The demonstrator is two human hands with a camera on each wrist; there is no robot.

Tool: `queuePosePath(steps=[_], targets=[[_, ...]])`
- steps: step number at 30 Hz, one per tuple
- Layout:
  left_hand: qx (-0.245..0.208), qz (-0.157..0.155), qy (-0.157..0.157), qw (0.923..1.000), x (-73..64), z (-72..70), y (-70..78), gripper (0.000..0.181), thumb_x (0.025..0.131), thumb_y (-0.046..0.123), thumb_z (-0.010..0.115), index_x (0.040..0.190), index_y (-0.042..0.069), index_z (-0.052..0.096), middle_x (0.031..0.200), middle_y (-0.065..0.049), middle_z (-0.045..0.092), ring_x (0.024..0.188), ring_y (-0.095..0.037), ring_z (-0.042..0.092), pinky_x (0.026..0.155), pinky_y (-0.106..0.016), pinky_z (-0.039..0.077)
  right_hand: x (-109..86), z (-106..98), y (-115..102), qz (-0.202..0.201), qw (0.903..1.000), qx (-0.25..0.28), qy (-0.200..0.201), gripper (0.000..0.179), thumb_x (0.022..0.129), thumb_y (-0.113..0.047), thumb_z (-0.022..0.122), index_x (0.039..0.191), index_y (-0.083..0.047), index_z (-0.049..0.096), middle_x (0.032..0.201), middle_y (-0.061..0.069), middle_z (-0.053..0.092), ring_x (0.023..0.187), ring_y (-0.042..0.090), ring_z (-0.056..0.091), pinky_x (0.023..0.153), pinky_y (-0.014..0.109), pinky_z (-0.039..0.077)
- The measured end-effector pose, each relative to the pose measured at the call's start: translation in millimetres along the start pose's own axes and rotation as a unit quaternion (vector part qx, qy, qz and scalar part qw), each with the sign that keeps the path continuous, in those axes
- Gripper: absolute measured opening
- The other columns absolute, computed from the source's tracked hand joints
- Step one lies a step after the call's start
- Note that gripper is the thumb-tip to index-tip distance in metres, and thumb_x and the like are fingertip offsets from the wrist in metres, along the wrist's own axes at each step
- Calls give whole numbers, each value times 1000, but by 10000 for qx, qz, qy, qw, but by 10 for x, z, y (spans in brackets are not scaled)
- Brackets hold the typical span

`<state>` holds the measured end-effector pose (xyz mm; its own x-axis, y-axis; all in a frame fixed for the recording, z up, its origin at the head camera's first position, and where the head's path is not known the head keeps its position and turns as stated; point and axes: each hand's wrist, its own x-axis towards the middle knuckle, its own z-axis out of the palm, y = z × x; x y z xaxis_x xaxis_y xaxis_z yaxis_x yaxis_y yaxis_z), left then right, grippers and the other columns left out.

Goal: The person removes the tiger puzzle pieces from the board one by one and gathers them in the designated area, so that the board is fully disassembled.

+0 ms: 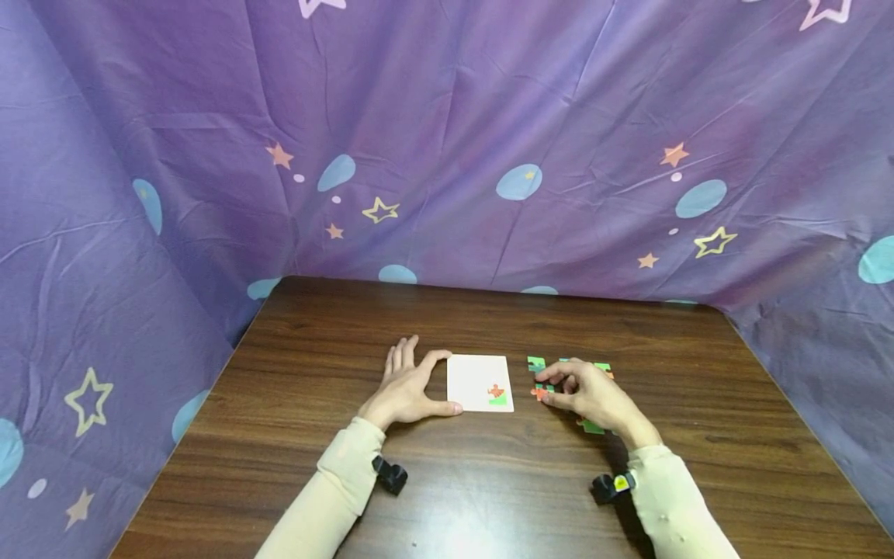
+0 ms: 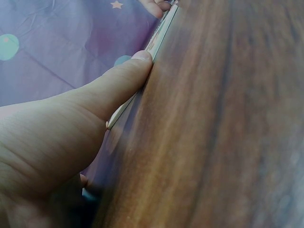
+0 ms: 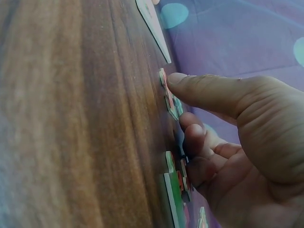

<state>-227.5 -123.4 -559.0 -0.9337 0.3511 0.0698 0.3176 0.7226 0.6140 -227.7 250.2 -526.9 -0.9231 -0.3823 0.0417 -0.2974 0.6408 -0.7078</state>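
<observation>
A white square puzzle board (image 1: 475, 376) lies flat on the table, with one orange-and-green puzzle piece (image 1: 497, 397) in its lower right corner. My left hand (image 1: 405, 392) holds the board at its left side, thumb on the near edge and index finger at the far corner. In the left wrist view the thumb (image 2: 135, 66) presses the board's edge. To the right of the board, my right hand (image 1: 590, 396) has its thumb and index finger around a small orange-and-teal puzzle piece (image 1: 539, 393). Its other fingers are curled, and the right wrist view shows the thumb (image 3: 190, 85) against that piece.
Several loose pieces lie around and under my right hand: a green one (image 1: 535, 362) at the far left, another (image 1: 604, 368) at the far right, a green one (image 1: 592, 427) nearer me. A purple patterned cloth (image 1: 447, 140) hangs behind the wooden table (image 1: 489, 481).
</observation>
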Motion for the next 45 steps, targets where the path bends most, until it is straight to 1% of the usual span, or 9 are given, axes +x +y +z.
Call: queuePosePath(steps=[4,8,11,15,21,25,32,41,45], targets=[[-95,4,-11,10000,-1,-8,9,103,79,63,96,163,31,48,180,-34,5,168,-57,-2,136,-65,-8,-9,-34,-3,-33,10000,13,9,29,97,-20,90,123,-14,82,112,10,74,79,15,65,54,31,57],[-147,62,28,9999,6,-3,5,102,78,62,96,163,30,49,180,-35,5,168,-58,-2,136,-66,-7,-18,-79,-32,-158,9996,50,226,30,96,-18,90,124,-14,81,115,10,75,81,14,66,64,27,56],[-78,75,44,9999,6,3,0,101,79,63,96,163,30,49,180,-35,5,167,-58,-1,136,-67,-5,-4,-94,-62,-282,9987,238,358,33,95,-14,90,126,-9,80,116,13,76,82,13,66,69,25,54],[54,17,3,10000,-3,9,-11,101,79,66,94,163,33,47,181,-34,5,168,-56,-1,136,-67,-4,37,-72,-117,-428,9969,598,273,39,95,-11,89,131,-3,76,116,19,75,79,12,68,68,25,56],[41,-32,-12,10000,-14,3,-22,102,79,66,94,163,33,47,181,-33,5,168,-55,-1,136,-65,-4,127,52,-212,-516,9923,1126,46,47,95,-6,89,138,1,71,119,24,72,81,16,71,67,28,61],[21,-39,-1,10000,-6,13,-34,102,79,65,95,164,33,48,181,-33,5,168,-55,-2,136,-65,-5,177,170,-257,-600,9912,1182,4,50,95,-7,89,141,1,70,122,22,71,85,18,71,68,28,61],[77,-11,-32,10000,17,34,-46,102,79,65,95,163,33,47,181,-33,4,169,-55,-2,136,-64,-6,206,340,-283,-598,9878,1426,-189,52,95,-5,88,142,1,68,127,22,72,91,22,74,77,26,61],[43,-55,-83,9999,16,34,-39,102,80,64,95,164,33,47,181,-33,3,169,-54,-4,136,-63,-8,211,449,-278,-707,9887,1305,-210,48,93,-6,90,137,-1,73,123,17,74,87,18,72,70,25,59],[35,-42,-77,10000,17,20,-31,102,80,64,95,164,33,46,181,-33,3,169,-55,-4,136,-64,-7,219,465,-283,-743,9910,1082,-243,45,93,-11,92,134,-4,75,113,15,74,80,15,68,64,24,56]])
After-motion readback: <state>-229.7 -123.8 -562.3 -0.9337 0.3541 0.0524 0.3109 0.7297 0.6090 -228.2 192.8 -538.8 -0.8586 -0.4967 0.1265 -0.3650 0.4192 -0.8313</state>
